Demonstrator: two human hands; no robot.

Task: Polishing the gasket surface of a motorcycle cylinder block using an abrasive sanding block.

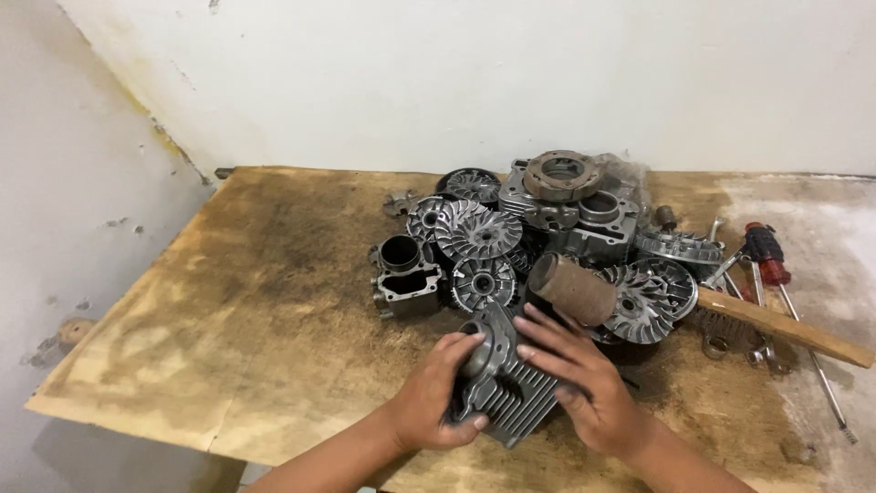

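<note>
A finned engine cylinder, grey and oily, is gripped in both hands at the near edge of a stained plywood board that serves as a workbench. The left hand is wrapped around the part's left side, thumb curled onto its round port, while the right hand is laid flat over the fins, fingers spread toward the bore. The part is tilted, fins toward the camera, apparently so that its port end can be looked over; it is held just above the board or resting on it, which cannot be told.

Directly behind the hands a heap of engine parts is piled at the middle of the board, seemingly gathered there to leave the near side free for working. A second cylinder stands at the heap's left edge, bore upward. Finned pulley discs are stacked against each other, and a rust-brown ring is seen on top at the back. A roll of brown abrasive cloth lies just beyond the right hand's fingertips. To the right, well apart from the hands, a wooden-handled wire brush, a red-handled screwdriver and spanners are laid beside the pile, within reach.
</note>
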